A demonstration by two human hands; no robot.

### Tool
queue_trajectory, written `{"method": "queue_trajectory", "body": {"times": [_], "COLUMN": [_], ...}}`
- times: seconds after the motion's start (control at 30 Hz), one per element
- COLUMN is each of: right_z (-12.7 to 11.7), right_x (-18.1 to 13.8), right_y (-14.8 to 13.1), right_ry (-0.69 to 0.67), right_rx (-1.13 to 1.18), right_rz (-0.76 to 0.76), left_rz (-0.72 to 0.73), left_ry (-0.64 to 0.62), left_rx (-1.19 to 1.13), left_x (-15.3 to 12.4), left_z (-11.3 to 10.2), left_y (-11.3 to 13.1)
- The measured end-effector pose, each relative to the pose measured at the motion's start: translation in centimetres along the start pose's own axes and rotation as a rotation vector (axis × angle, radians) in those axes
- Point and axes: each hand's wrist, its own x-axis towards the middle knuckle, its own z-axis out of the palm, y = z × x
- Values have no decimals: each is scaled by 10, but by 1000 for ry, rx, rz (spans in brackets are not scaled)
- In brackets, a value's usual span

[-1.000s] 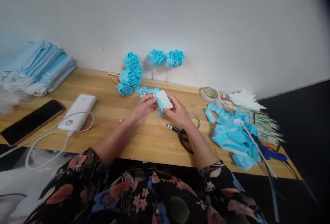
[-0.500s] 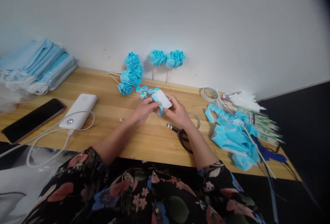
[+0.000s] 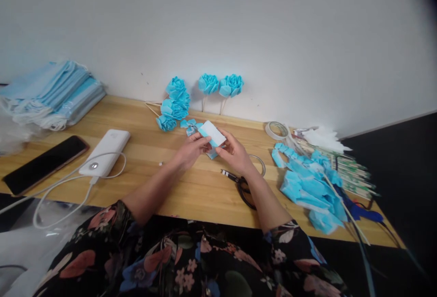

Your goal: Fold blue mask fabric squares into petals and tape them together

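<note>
Between both hands is a folded piece of blue-and-white mask fabric [image 3: 213,134], held a little above the table. My left hand [image 3: 194,149] pinches its left edge, thumb on top. My right hand [image 3: 235,152] grips its right side with the thumb low and the fingers behind. Just behind the piece lie small blue folded petals [image 3: 190,126]. Black-handled scissors [image 3: 246,192] rest by my right wrist, partly covered by the forearm. Beyond the hands, several blue fabric flowers [image 3: 175,105] on sticks lie on the table, and two more flowers [image 3: 231,85] lean on the wall.
At left are a stack of blue masks [image 3: 61,94], a phone [image 3: 44,165] and a white power bank [image 3: 107,151] with its cable. On the right are a tape roll [image 3: 276,130], crumpled blue fabric [image 3: 310,187], a blue glue gun [image 3: 363,212] and green-white packets [image 3: 355,174].
The view has tilted slightly, so the table sits lower in the picture. Both hands still hold the folded piece, which has turned only a little.
</note>
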Motion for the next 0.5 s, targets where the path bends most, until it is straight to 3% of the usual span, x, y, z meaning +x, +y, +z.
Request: {"method": "queue_trajectory", "body": {"times": [0.5], "right_z": [2], "right_x": [1], "right_y": [4], "right_ry": [69], "right_rx": [-43], "right_rz": [18], "left_rz": [-8], "left_ry": [27], "left_rx": [-33], "left_x": [0], "left_z": [2], "left_y": [2]}}
